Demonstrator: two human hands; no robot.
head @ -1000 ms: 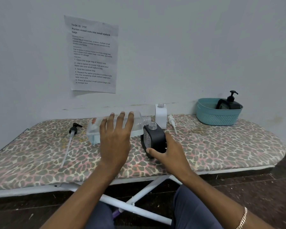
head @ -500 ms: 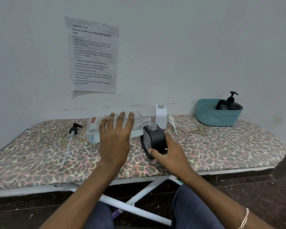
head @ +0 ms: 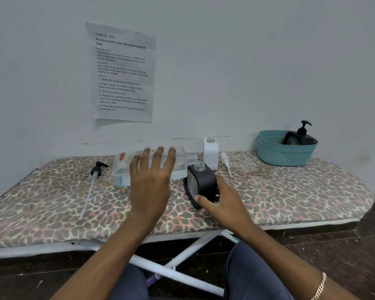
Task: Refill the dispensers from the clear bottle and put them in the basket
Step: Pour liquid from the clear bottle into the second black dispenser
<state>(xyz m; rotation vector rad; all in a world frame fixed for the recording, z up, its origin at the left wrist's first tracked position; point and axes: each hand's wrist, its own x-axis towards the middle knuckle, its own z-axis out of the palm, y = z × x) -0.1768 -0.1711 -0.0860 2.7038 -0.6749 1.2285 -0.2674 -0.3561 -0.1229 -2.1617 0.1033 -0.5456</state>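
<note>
Change: almost nothing has moved in the last second; I read it as a steady pour.
Left grip (head: pixel 152 180): wrapped over the clear bottle (head: pixel 122 169), neck at the black dispenser (head: pixel 204 182) mouth.
Right grip (head: pixel 223 202): holding the black dispenser on the surface (head: pixel 290 191).
Pending: pump (head: pixel 95 172) off, basket (head: pixel 284 156) well apart.

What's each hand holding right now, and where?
Left hand grips the clear bottle round its middle; right hand holds the black dispenser by its lower body.
</note>
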